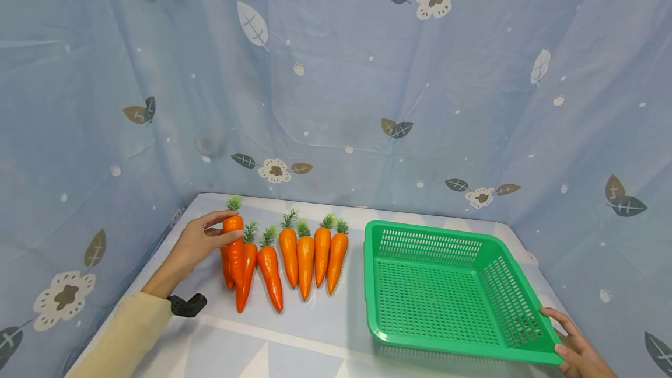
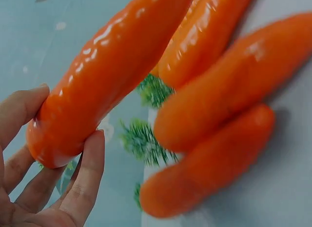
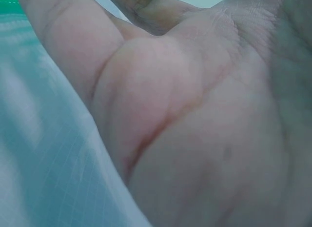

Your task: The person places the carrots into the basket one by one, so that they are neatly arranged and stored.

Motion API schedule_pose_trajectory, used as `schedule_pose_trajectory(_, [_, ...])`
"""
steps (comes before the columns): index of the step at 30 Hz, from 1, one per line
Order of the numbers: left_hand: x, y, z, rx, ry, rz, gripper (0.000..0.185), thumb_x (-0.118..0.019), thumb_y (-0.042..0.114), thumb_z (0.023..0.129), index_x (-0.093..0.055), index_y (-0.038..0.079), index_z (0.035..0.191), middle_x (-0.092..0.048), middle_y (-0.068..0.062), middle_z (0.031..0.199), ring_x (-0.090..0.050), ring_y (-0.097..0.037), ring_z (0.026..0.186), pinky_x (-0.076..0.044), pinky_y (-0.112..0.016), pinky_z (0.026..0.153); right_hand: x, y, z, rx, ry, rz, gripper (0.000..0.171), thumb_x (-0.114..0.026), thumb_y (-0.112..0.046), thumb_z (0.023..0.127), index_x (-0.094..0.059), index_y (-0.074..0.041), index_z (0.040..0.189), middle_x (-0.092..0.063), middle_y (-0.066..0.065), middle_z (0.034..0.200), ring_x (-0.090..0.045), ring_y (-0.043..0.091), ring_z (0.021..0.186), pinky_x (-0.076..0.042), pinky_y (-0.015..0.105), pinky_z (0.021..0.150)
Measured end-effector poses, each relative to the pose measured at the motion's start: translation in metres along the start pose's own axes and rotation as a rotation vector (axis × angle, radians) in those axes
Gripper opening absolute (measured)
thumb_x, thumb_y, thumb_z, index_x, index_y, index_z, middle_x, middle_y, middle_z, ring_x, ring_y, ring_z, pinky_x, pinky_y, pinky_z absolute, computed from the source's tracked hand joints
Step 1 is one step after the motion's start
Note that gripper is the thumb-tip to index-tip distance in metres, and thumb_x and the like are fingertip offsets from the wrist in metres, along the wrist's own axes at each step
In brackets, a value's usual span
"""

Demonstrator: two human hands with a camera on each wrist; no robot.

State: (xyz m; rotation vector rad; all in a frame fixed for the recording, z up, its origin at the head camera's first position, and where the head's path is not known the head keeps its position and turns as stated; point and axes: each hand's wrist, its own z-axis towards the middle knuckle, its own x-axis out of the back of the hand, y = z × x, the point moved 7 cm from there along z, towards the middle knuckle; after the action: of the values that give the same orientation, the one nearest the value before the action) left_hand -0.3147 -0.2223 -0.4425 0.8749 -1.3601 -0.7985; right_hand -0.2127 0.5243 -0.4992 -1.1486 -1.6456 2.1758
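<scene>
My left hand [image 1: 202, 241] pinches an orange carrot [image 1: 235, 252] near its leafy top, between thumb and fingers. The left wrist view shows that carrot [image 2: 105, 73] raised beside others, its thick end in my fingertips. Several more carrots [image 1: 270, 279] with green tops lie in a row on the table, tips toward me. On the right is a green plastic basket [image 1: 370, 296] with slotted walls and no carrots in it. My right hand [image 1: 580, 349] grips its rim at the near right corner. The right wrist view is mostly filled by the palm [image 3: 185, 139].
A pale patterned cloth covers the table [image 1: 294, 331]. Blue floral curtains [image 1: 336, 74] hang behind it and at both sides. On my left wrist sits a black strap with a small device [image 1: 189, 305].
</scene>
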Motion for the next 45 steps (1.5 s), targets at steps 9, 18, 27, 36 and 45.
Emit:
schedule_pose_trajectory(9, [-0.023, 0.026, 0.009, -0.011, -0.053, -0.080, 0.075, -0.081, 0.048, 0.089, -0.052, 0.017, 0.151, -0.048, -0.016, 0.152, -0.051, -0.042, 0.132, -0.048, -0.058, 0.105, 0.002, -0.001, -0.001, -0.017, 0.024, -0.031, 0.064, -0.007, -0.004, 0.110, -0.027, -0.042, 0.157, -0.044, -0.018, 0.153, -0.053, 0.025, 0.137, -0.046, 0.058, 0.106])
schedule_pose_trajectory(18, [-0.044, 0.035, 0.013, -0.033, -0.088, -0.110, 0.069, -0.081, 0.043, 0.090, -0.055, 0.016, 0.148, -0.057, -0.016, 0.143, -0.064, -0.033, 0.115, -0.055, -0.053, 0.095, -0.002, 0.000, -0.001, -0.016, -0.002, 0.003, 0.064, -0.007, -0.004, 0.110, -0.027, -0.043, 0.157, -0.046, -0.012, 0.154, -0.051, 0.029, 0.139, -0.041, 0.060, 0.109])
schedule_pose_trajectory(27, [-0.062, 0.042, 0.015, -0.039, -0.115, -0.112, 0.068, -0.084, 0.042, 0.087, -0.057, 0.019, 0.146, -0.058, -0.011, 0.142, -0.062, -0.031, 0.117, -0.054, -0.051, 0.097, -0.004, 0.001, -0.003, -0.038, 0.029, -0.027, 0.064, -0.006, -0.005, 0.110, -0.024, -0.044, 0.158, -0.045, -0.013, 0.154, -0.050, 0.027, 0.139, -0.040, 0.060, 0.110])
schedule_pose_trajectory(36, [-0.076, 0.055, 0.017, -0.058, -0.158, -0.189, 0.071, -0.084, 0.040, 0.088, -0.055, 0.016, 0.148, -0.056, -0.015, 0.142, -0.064, -0.030, 0.113, -0.056, -0.053, 0.092, 0.020, 0.000, -0.015, -0.281, 0.497, -0.475, 0.058, -0.026, -0.021, 0.115, -0.006, -0.049, 0.161, 0.003, -0.020, 0.162, -0.024, 0.025, 0.154, -0.049, 0.058, 0.102])
schedule_pose_trajectory(45, [-0.090, 0.056, 0.019, -0.039, -0.183, -0.178, 0.070, -0.085, 0.044, 0.085, -0.057, 0.021, 0.145, -0.056, -0.009, 0.144, -0.062, -0.029, 0.117, -0.055, -0.051, 0.095, 0.016, -0.008, -0.018, -0.407, 0.617, -0.519, 0.063, -0.034, -0.028, 0.114, 0.000, -0.039, 0.165, 0.035, 0.019, 0.162, 0.022, 0.060, 0.144, -0.039, 0.068, 0.107])
